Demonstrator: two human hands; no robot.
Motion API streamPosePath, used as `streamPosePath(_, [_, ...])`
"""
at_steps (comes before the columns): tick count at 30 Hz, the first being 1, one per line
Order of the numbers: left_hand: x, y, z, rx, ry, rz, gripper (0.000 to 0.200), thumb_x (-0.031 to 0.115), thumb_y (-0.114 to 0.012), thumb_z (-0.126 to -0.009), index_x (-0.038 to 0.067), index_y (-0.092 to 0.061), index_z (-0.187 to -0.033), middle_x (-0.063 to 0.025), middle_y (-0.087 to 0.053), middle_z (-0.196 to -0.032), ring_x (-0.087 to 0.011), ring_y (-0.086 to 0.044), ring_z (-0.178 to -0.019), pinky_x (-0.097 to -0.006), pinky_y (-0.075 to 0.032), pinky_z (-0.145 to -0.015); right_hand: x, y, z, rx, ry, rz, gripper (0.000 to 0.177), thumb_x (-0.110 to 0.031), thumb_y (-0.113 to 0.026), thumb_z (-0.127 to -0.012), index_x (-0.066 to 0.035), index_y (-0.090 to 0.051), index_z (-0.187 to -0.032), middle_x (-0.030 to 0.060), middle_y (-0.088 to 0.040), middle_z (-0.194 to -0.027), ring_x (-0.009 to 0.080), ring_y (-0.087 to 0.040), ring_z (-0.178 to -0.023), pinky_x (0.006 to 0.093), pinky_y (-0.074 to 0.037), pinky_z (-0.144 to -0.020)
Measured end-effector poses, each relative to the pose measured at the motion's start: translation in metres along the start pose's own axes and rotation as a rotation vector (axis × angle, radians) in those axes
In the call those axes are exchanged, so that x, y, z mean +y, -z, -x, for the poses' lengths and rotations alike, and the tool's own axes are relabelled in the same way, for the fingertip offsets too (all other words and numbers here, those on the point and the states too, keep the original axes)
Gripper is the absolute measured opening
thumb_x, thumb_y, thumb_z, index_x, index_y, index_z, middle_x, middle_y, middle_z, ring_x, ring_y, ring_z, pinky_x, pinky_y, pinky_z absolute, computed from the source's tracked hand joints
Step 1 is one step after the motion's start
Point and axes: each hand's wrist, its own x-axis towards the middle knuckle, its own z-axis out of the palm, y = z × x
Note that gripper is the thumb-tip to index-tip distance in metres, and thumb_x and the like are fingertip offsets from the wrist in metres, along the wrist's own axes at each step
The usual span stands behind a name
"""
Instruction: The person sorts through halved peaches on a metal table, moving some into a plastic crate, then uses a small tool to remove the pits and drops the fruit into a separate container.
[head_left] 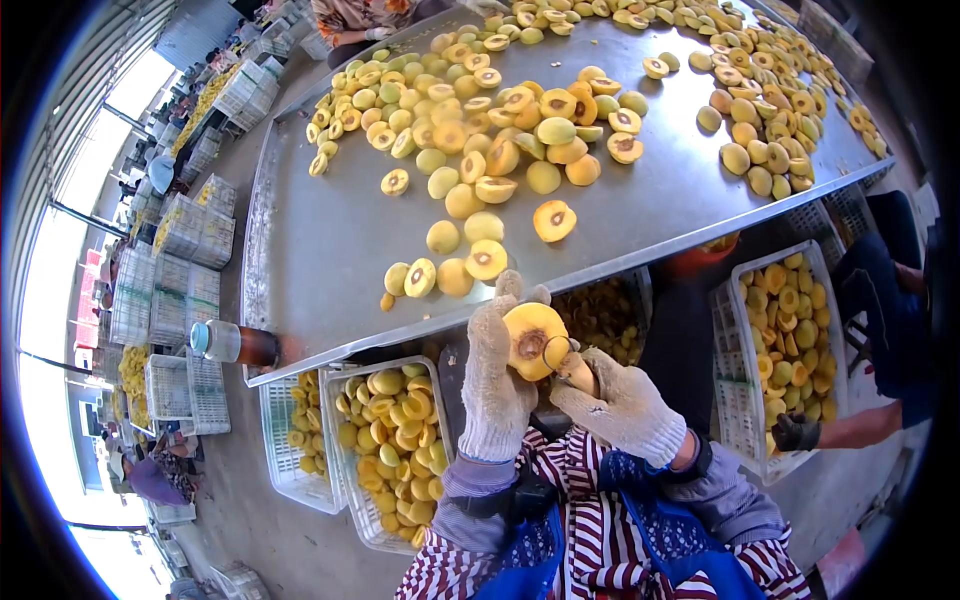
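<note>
My left hand, in a white knitted glove, grips a yellow peach half just in front of the table's near edge. The cut face with its brown pit hollow is turned toward me. My right hand, gloved too, is closed round the light-coloured handle of a pitting tool. The tool's small metal ring rests against the cut face, beside the hollow. Nearest on the metal table lie several loose peach halves, some cut side up, others cut side down.
White crates of peach halves stand at my left and right. A container of brown scraps sits under the table. A bottle with a blue lid is at the left corner. A co-worker's black-gloved hand touches the right crate.
</note>
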Motion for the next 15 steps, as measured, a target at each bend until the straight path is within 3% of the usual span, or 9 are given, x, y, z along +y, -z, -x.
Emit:
streamPosePath(3, [-0.001,-0.003,0.005,-0.009,-0.047,-0.066,0.054,0.044,-0.052,-0.1,0.004,-0.045,-0.135,-0.0113,-0.036,-0.153,-0.0323,-0.045,-0.133,-0.0459,-0.052,-0.096,-0.004,-0.004,0.001,0.069,0.086,0.097,0.047,-0.03,-0.071,-0.089,-0.002,-0.055,-0.123,0.0097,-0.07,-0.084,0.016,-0.069,-0.073,0.0292,-0.054,-0.066])
streamPosePath(6, [0.001,-0.013,0.011,-0.005,-0.105,-0.18,0.054,0.047,-0.049,-0.101,0.005,-0.046,-0.135,-0.0124,-0.037,-0.152,-0.034,-0.045,-0.133,-0.045,-0.052,-0.095,-0.008,-0.003,-0.001,-0.004,0.01,0.144,0.054,-0.034,-0.07,-0.089,-0.002,-0.052,-0.129,0.014,-0.071,-0.091,0.0226,-0.072,-0.078,0.0326,-0.056,-0.071])
streamPosePath(9, [-0.001,-0.018,0.016,-0.023,-0.163,-0.256,0.054,0.046,-0.047,-0.102,0.005,-0.044,-0.137,-0.0141,-0.038,-0.152,-0.0332,-0.048,-0.13,-0.0431,-0.053,-0.094,-0.002,-0.008,0.0,-0.005,-0.007,0.176,0.062,-0.04,-0.068,-0.088,-0.004,-0.05,-0.135,0.022,-0.068,-0.092,0.0396,-0.068,-0.083,0.0422,-0.055,-0.068])
streamPosePath(12, [0.0,-0.021,0.02,-0.086,-0.243,-0.264,0.045,0.035,-0.05,-0.103,0.002,-0.046,-0.134,-0.0192,-0.042,-0.147,-0.0299,-0.055,-0.123,-0.0401,-0.052,-0.095,0.001,-0.01,0.0,-0.055,0.0,0.174,0.056,-0.037,-0.068,-0.089,-0.002,-0.052,-0.129,0.0217,-0.068,-0.088,0.0407,-0.068,-0.076,0.0442,-0.054,-0.063])
streamPosePath(15, [0.014,-0.025,0.019,-0.124,-0.188,-0.41,0.038,0.027,-0.049,-0.104,0.0,-0.05,-0.131,-0.0211,-0.048,-0.142,-0.0268,-0.06,-0.116,-0.037,-0.051,-0.095,-0.013,-0.005,0.003,-0.228,-0.148,-0.169,0.042,-0.035,-0.065,-0.093,-0.003,-0.055,-0.118,0.0133,-0.068,-0.077,0.0283,-0.066,-0.06,0.0373,-0.051,-0.053])
